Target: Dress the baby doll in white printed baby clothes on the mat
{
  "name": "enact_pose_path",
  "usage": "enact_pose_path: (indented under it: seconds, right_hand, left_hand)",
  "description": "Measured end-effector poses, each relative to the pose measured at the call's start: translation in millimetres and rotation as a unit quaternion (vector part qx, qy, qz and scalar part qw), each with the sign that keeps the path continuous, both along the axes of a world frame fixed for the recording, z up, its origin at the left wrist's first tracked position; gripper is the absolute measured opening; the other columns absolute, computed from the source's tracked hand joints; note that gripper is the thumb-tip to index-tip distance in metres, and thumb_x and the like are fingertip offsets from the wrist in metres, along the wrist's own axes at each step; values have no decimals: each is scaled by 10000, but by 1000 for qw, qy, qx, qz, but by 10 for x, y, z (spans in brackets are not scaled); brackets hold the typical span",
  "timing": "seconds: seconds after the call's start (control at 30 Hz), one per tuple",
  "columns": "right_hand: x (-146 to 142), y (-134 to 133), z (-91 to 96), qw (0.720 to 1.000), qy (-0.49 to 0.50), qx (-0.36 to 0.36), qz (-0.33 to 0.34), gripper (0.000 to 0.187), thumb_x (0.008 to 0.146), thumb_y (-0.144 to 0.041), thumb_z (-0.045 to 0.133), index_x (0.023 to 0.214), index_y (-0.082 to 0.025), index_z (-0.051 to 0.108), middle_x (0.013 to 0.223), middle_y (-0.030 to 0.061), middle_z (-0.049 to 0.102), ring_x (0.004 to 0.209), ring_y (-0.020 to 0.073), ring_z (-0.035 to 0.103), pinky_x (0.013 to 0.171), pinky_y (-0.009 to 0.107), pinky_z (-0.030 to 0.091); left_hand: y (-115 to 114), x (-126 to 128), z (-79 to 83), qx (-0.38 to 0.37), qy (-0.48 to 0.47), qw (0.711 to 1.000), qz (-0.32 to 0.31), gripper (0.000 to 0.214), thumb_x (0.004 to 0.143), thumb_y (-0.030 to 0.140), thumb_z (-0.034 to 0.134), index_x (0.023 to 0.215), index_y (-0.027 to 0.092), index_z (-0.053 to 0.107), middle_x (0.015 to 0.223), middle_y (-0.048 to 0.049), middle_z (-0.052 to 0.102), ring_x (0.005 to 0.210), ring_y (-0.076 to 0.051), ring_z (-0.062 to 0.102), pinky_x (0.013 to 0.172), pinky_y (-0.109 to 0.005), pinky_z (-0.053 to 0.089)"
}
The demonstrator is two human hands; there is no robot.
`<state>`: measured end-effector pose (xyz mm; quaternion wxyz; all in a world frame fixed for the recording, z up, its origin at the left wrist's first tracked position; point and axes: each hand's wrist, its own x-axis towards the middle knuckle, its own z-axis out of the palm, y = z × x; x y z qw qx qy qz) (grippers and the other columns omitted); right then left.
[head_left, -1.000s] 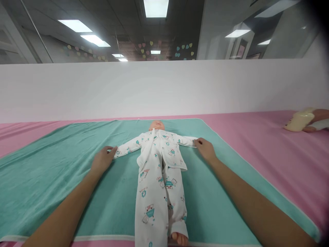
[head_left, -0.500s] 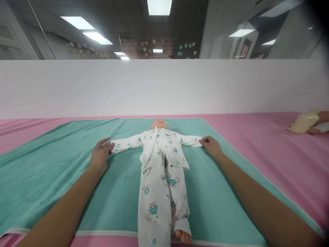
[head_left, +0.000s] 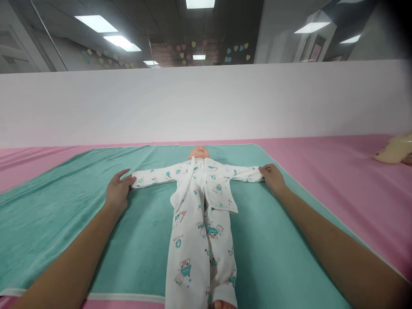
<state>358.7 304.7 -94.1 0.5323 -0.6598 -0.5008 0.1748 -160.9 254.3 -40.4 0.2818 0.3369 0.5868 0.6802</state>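
Observation:
A baby doll point(head_left: 199, 152) lies on its back, dressed in a white printed baby shirt point(head_left: 219, 185) and matching trousers point(head_left: 188, 253). Both sleeves are stretched out sideways. My left hand point(head_left: 118, 191) pinches the cuff of the sleeve on the left. At the opposite cuff, my right hand point(head_left: 273, 178) has thumb and fingers closed on the fabric. The shirt's front hangs apart over the trousers. One bare foot point(head_left: 223, 304) shows at the bottom edge; the other foot is out of sight.
Under the doll is a teal blanket point(head_left: 135, 253) with a pale border, over a pink cloth point(head_left: 347, 180). A white low wall point(head_left: 193, 103) rises behind, with glass above it. Another doll's yellowish body part or object point(head_left: 394, 149) is cut off at the right edge.
My hands have moved farther apart, drawing the sleeves out longer to both sides. The view has shifted slightly, so the yellowish object sits nearer the right edge.

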Motion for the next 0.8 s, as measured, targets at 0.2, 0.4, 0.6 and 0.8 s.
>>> enact_pose_path:
  seconds: [0.2,0.4,0.6,0.8]
  right_hand:
    - [-48,-57,50,999,-25,-16,-13,297,736,-478,527,798,-190,494,678,-14,539,610,134,461,572,267,324]
    - [-100,-157,129,998,-54,-29,-30,256,744,-446,516,771,-193,498,721,5,564,648,149,486,593,276,342]
    - [-190,-228,200,987,-155,22,-29,221,759,-394,495,819,-188,546,922,65,574,781,188,540,687,323,403]
    - [-826,-623,462,964,-181,141,132,262,874,-420,452,1018,-226,553,1084,58,559,1017,200,519,887,361,409]
  left_hand:
    - [29,10,-11,29,6,999,40,434,598,73,673,1013,193,635,853,-22,651,613,-82,577,525,-173,437]
    - [8,45,-43,5,52,995,88,362,602,75,623,953,162,627,799,-19,635,584,-100,538,528,-211,423]
    - [-64,92,-16,-18,359,927,109,294,674,144,553,957,167,630,1043,-89,578,995,-237,544,802,-347,454]
    - [-431,681,160,6,355,926,-131,237,825,405,503,913,204,592,661,22,582,620,-142,549,615,-252,438]
